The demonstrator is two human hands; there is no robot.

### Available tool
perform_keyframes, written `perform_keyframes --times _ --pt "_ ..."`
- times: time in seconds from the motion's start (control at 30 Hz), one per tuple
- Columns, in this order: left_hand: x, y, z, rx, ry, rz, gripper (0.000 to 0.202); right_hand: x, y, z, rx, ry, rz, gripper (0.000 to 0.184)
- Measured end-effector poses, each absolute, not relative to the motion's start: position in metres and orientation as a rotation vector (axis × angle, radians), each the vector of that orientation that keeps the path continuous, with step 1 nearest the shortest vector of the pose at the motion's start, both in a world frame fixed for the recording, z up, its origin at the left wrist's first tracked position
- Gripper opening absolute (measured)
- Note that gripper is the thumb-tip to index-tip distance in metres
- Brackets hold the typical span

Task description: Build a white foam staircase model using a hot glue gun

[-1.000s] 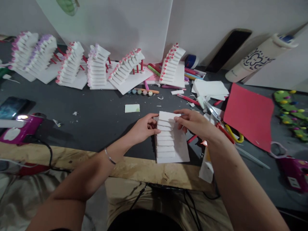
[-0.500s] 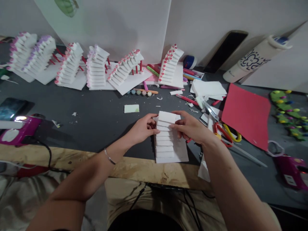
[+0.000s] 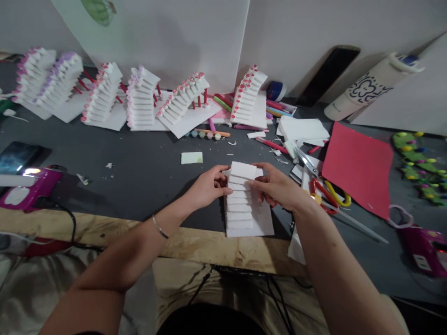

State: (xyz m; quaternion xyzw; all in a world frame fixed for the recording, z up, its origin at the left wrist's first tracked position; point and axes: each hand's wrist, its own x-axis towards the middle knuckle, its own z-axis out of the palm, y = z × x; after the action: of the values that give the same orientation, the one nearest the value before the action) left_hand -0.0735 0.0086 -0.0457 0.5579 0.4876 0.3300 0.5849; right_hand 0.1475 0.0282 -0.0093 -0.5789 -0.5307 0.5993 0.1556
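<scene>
A small white model staircase [image 3: 240, 204] stands on a white base sheet [image 3: 263, 221] near the table's front edge. Its steps rise away from me to a flat top piece. My left hand [image 3: 211, 186] grips the staircase's upper left side, thumb on the edge of a step and fingers behind. From the other side, my right hand [image 3: 272, 186] holds the upper right edge, thumb and fingers bent round it. What lies under the upper steps is hidden.
Finished model staircases [image 3: 143, 100] with coloured beads line the back. To the right lie scissors [image 3: 314, 179], white sheets [image 3: 303, 129], red paper [image 3: 356, 167] and a glue gun [image 3: 424, 249]. Another purple glue gun [image 3: 31, 188] is at left. A bottle [image 3: 370, 88] leans by the wall.
Almost nothing differs. Both hands keep their hold on the staircase, and the whole view has shifted very slightly.
</scene>
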Motion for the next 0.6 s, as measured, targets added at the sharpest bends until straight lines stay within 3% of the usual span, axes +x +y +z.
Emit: perform_keyframes --times 0.6 --pt "-0.0753 0.0100 -0.0507 1.335 1.132 0.822 0.054 0.1449 0.0259 -0.0054 -1.657 -1.476 1.720 0.057"
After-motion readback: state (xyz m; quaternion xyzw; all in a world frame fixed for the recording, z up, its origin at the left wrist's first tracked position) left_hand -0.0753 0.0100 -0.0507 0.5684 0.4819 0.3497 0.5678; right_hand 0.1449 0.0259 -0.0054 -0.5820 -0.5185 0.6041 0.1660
